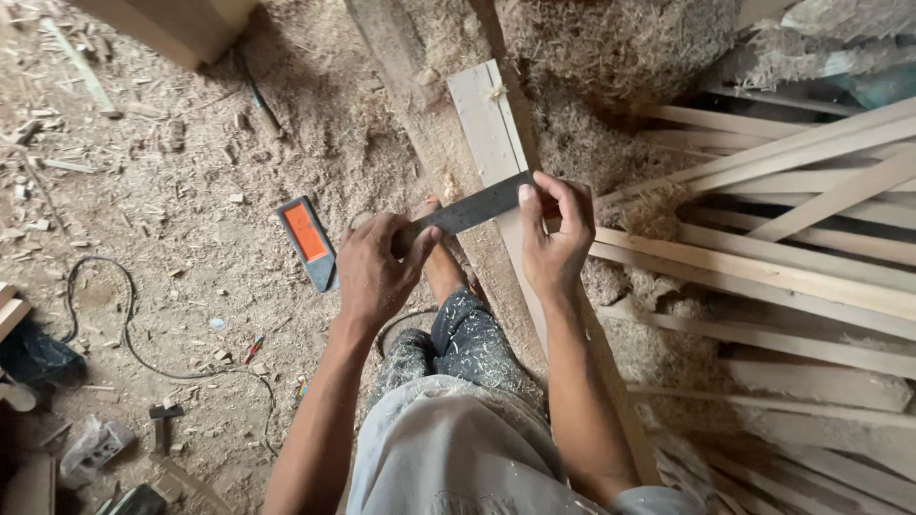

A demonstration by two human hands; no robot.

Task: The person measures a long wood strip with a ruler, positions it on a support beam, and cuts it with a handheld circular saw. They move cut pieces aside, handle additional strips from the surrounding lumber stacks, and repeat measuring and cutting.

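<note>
My hands are both gripping a metal square (472, 207): left hand (374, 270) clasping its stock, right hand (553, 238) pinching the blade lying flat across a pale plank (496, 133) above the sawdust floor (172, 191)

We see a sawdust-strewn dirt floor (191, 191). On it lies a long pale plank (491, 133). Left of the plank rests an orange-faced tool (307, 240), farther left a black cable (105, 315), and right of the plank a stack of wooden slats (792, 238) among heaped shavings (611, 48).
</note>
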